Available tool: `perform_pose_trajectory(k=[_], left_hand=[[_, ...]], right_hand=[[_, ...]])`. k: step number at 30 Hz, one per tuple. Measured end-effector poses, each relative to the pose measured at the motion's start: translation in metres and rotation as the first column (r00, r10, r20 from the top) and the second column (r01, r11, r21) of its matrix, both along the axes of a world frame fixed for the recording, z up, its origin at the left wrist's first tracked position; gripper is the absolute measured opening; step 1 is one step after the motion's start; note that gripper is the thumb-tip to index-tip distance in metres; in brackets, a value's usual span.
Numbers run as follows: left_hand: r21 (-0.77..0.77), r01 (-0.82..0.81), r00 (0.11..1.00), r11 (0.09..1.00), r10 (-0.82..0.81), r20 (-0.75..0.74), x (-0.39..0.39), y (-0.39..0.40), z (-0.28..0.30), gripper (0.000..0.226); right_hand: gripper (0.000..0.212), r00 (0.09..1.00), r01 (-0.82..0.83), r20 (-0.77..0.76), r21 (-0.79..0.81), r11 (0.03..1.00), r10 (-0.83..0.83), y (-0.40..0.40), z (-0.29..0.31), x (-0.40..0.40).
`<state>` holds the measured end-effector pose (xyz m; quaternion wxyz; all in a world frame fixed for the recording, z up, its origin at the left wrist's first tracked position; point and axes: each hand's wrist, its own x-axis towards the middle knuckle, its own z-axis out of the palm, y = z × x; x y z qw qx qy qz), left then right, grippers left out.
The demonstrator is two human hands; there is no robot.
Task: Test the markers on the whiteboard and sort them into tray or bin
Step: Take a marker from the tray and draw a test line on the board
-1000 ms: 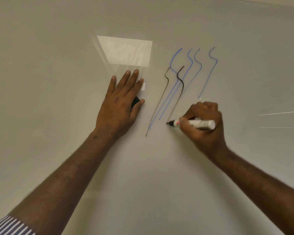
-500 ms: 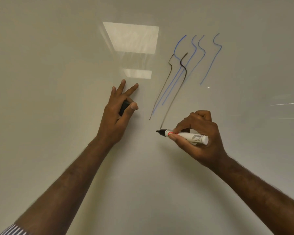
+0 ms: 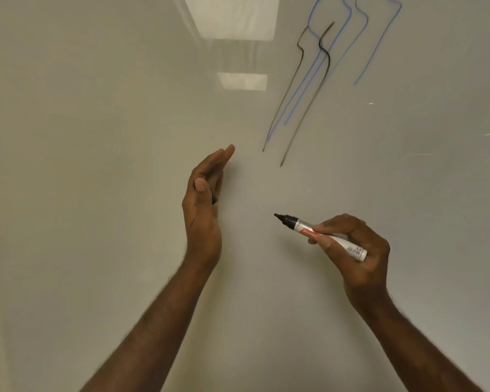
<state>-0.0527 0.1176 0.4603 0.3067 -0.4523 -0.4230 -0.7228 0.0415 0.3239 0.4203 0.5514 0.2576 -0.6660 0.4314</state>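
Both hands are held in front of the whiteboard (image 3: 96, 137), below its drawn lines. Lower right of those lines, the right hand (image 3: 357, 250) pinches the marker (image 3: 323, 237) between thumb and fingers, its uncapped black tip aimed up-left, off the board. Left of the marker, the left hand (image 3: 203, 199) keeps its fingers nearly straight, thumb pinning a black cap (image 3: 213, 198) against them. Black lines (image 3: 309, 108) and blue lines (image 3: 374, 49) cross near the top.

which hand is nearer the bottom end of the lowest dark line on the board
Left. The left hand, pinching the black cap, has its fingertips just left of and level with the dark line's lower end. The right hand, gripping the marker, sits well below it, to the right.
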Motion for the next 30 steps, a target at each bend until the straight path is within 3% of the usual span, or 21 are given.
perform_pose_trajectory(k=[8,14,20,25,30], left_hand=[[0.182,0.233,0.941,0.955,-0.269,0.205,0.019,0.022,-0.048,0.053],[0.24,0.308,0.883,0.921,-0.37,0.288,0.038,0.036,-0.064,0.054],[0.206,0.26,0.894,0.943,-0.316,0.318,0.051,0.041,-0.066,0.055],[0.165,0.199,0.902,0.966,-0.246,0.355,0.052,0.042,-0.066,0.064],[0.137,0.182,0.906,0.974,-0.22,0.362,0.052,0.044,-0.066,0.074]], right_hand=[[0.012,0.993,0.008,0.12,-0.099,0.995,0.004,-0.012,-0.05,0.003],[0.011,0.987,0.007,0.162,-0.056,0.998,0.003,-0.032,-0.069,0.001],[0.022,0.987,0.032,0.161,-0.074,0.997,-0.02,-0.036,-0.073,-0.006],[0.015,0.991,0.002,0.136,-0.1,0.995,0.012,-0.039,-0.071,-0.006],[0.03,0.993,-0.002,0.117,-0.11,0.994,0.015,-0.045,-0.065,-0.004]])
